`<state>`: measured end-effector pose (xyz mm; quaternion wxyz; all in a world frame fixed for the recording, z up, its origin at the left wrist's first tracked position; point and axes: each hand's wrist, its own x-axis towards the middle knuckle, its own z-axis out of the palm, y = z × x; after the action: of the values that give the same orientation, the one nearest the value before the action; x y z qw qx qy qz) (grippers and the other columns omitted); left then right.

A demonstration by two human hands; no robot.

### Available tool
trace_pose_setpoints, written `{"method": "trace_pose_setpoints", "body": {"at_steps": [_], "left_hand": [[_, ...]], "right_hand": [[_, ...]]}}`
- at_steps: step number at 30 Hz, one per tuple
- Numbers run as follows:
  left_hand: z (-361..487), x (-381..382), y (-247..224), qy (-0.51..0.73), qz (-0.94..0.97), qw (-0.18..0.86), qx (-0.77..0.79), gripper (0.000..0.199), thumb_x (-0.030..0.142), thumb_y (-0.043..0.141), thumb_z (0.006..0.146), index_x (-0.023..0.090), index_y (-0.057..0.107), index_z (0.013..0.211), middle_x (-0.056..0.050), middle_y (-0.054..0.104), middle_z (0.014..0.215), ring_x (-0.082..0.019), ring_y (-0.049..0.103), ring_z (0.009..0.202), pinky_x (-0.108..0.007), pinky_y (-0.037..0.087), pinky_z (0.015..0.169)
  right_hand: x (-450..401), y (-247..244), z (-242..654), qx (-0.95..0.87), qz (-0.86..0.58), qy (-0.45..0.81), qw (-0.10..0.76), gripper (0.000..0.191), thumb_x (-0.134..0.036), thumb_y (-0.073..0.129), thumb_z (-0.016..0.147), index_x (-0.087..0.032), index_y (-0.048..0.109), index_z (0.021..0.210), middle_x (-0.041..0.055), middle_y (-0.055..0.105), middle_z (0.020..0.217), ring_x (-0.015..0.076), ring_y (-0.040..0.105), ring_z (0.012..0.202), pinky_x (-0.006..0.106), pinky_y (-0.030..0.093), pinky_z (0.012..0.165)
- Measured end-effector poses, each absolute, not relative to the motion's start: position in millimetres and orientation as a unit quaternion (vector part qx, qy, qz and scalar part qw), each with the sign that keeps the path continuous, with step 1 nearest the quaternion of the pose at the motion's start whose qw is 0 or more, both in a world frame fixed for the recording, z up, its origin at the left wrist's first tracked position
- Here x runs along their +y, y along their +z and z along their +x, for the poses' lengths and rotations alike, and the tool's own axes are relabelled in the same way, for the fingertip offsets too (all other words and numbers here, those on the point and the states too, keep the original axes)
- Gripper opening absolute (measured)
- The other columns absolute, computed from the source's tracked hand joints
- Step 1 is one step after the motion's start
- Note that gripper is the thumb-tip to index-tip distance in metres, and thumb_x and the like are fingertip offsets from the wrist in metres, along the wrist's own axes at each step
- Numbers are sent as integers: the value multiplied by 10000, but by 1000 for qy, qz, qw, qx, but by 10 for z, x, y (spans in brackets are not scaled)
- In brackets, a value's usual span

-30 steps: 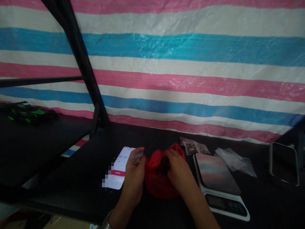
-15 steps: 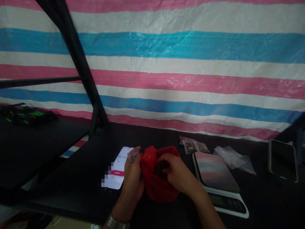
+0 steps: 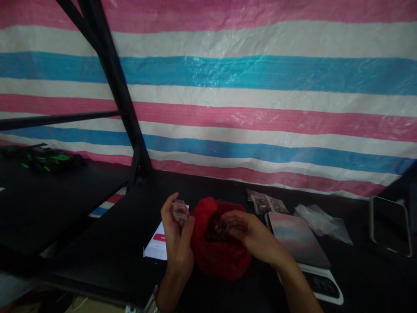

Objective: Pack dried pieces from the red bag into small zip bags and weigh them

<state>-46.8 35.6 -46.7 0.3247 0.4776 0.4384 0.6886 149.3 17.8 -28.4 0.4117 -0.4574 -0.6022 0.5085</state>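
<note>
Reaching with the right hand (image 3: 252, 237) into the gathered mouth of a red bag (image 3: 223, 263), low in the centre of the frame, dipped bent fingers among dark brown pieces (image 3: 215, 228); could not tell whether gripping any. Held a small clear bag (image 3: 180, 210) in the left hand (image 3: 179, 248), just left of the red bag, pinched between thumb and fingers, seemingly open at the top. Had the red bag resting on a black worktop (image 3: 114, 234), with a phone (image 3: 157, 248) partly behind the left hand at lower left, and a scale (image 3: 299, 239), filled clear packets (image 3: 260, 203) and flat clear bags (image 3: 317, 219) at lower right. Seemed to call for a light, gathered pinch among the pieces, without tugging the red bag's rim, and for holding the small clear bag steady, upright and wide.
</note>
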Motion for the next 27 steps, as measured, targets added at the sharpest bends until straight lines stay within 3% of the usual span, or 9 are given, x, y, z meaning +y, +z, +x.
{"method": "trace_pose_setpoints", "body": {"at_steps": [4, 6, 8, 14, 17, 22, 27], "left_hand": [[-441, 140, -433, 654, 562, 297, 410, 574, 332, 626, 1005, 281, 432, 1543, -16, 623, 1071, -186, 634, 922, -314, 519, 887], [-386, 35, -447, 614, 604, 298, 412, 554, 352, 631, 1018, 290, 446, 1536, -52, 658, 1210, -222, 665, 1061, -351, 534, 955], [-314, -27, -480, 569, 633, 323, 413, 517, 372, 632, 1024, 301, 481, 1512, -74, 675, 1319, -265, 666, 1201, -395, 541, 1018], [-153, 61, -572, 459, 647, 429, 433, 443, 326, 602, 1014, 286, 558, 1454, -100, 653, 1456, -299, 623, 1348, -497, 492, 1144], [-152, 129, -593, 441, 646, 441, 441, 489, 275, 618, 980, 284, 557, 1466, -104, 612, 1511, -308, 572, 1408, -526, 445, 1186], [-184, 163, -583, 422, 682, 421, 424, 461, 236, 604, 969, 283, 594, 1427, -99, 657, 1404, -307, 601, 1329, -523, 453, 1151], [-219, 185, -582, 431, 691, 432, 387, 439, 245, 569, 995, 265, 574, 1434, -111, 644, 1410, -299, 589, 1333, -513, 455, 1150]], "right_hand": [[185, -272, 1611, -594, -460, 487, 445, 322, -85, 634, 813, -218, 736, 1088, 59, 817, 1095, 220, 764, 1086, 400, 564, 1024], [178, -229, 1668, -583, -457, 486, 464, 287, -154, 704, 814, -235, 744, 1087, 61, 816, 1106, 237, 759, 1092, 426, 558, 1043], [153, -149, 1719, -571, -453, 482, 485, 283, -222, 764, 810, -251, 749, 1091, 59, 818, 1097, 245, 757, 1095, 437, 554, 1060], [-7, 143, 1751, -569, -463, 448, 510, 305, -257, 765, 844, -272, 737, 1147, 54, 811, 1130, 247, 756, 1120, 417, 568, 1041], [-58, 173, 1668, -622, -490, 394, 467, 310, -171, 666, 883, -273, 753, 1162, 49, 790, 1173, 240, 737, 1129, 416, 560, 1033], [-72, 157, 1459, -717, -524, 242, 391, 557, 78, 485, 803, -269, 775, 1130, 41, 733, 1195, 194, 697, 1097, 372, 537, 1018], [-87, 211, 1333, -774, -482, 210, 354, 607, 149, 414, 782, -247, 764, 1080, 44, 717, 1259, 196, 656, 1224, 368, 512, 1082]]}}
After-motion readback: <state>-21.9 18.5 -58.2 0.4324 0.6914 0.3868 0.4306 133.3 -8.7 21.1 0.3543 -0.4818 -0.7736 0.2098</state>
